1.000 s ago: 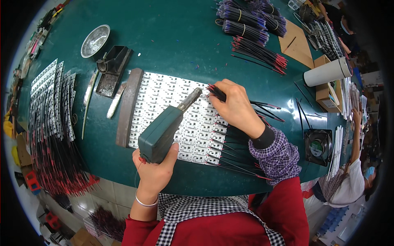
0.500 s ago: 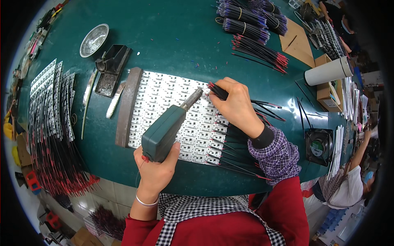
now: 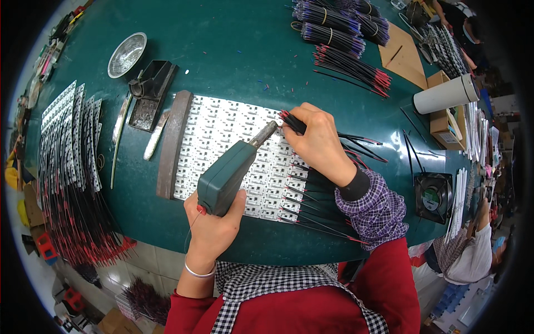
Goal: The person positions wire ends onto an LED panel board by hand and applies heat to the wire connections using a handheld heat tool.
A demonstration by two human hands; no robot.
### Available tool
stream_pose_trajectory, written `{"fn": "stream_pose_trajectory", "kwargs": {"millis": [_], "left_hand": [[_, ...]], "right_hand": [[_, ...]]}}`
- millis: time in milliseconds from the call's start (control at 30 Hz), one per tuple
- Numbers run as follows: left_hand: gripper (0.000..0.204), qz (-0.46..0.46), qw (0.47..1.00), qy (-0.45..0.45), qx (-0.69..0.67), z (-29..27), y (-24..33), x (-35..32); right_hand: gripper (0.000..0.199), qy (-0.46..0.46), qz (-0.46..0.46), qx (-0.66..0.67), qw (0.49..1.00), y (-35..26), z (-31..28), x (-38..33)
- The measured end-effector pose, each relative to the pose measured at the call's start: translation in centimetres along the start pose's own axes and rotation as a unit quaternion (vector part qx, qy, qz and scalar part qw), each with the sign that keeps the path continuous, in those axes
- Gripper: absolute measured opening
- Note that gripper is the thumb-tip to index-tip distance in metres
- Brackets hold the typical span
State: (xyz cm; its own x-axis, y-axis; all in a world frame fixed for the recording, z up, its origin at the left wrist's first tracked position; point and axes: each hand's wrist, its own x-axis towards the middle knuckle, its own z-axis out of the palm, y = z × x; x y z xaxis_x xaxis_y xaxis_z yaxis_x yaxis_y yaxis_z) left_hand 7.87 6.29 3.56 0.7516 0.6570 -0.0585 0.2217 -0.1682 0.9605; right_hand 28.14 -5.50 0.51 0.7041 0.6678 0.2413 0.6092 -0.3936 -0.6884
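Note:
My left hand (image 3: pixel 217 222) is closed around a dark green soldering gun (image 3: pixel 227 177), whose metal tip points up and right to the far right corner of a white circuit board panel (image 3: pixel 222 131). In my right hand (image 3: pixel 317 139) is a small bundle of black wires (image 3: pixel 293 122) with red ends, pinched right beside the tip. Whether the tip touches a wire cannot be made out. Along the panel's right edge, several black wires (image 3: pixel 311 196) stick out toward my right sleeve. A dark metal bar (image 3: pixel 174 147) lies along the panel's left edge.
A metal bowl (image 3: pixel 127 55) and a dark holder (image 3: pixel 153 94) stand at the back left. Finished-looking boards with wires (image 3: pixel 72 161) hang over the left edge. Wire bundles (image 3: pixel 328 25) lie at the back; a white tumbler (image 3: pixel 446 95) and a small fan (image 3: pixel 433 199) are at right.
The soldering gun and my left hand have shifted slightly to the right, bringing the tip closer to the wires. My right hand has moved slightly left.

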Motion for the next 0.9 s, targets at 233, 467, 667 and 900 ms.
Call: {"fn": "stream_pose_trajectory", "kwargs": {"millis": [233,467,667,900], "left_hand": [[0.016,-0.036,0.997,0.034,-0.052,-0.5,0.6,-0.5],[0.016,0.003,0.998,0.043,-0.043,-0.2,0.2,-0.6],[0.013,-0.001,1.000,0.008,-0.025,-0.3,-0.5,-0.4],[0.012,0.002,1.000,-0.002,0.020,-0.5,0.2,-0.1]], "right_hand": [[0.010,-0.020,0.024,-0.002,1.000,-0.5,-0.3,0.1],[0.016,-0.070,0.064,0.019,0.995,-0.3,-1.2,1.1],[0.018,-0.100,0.084,0.047,0.990,-0.2,-1.4,1.3],[0.016,-0.094,0.034,0.022,0.995,-0.2,-1.4,1.2]]}}
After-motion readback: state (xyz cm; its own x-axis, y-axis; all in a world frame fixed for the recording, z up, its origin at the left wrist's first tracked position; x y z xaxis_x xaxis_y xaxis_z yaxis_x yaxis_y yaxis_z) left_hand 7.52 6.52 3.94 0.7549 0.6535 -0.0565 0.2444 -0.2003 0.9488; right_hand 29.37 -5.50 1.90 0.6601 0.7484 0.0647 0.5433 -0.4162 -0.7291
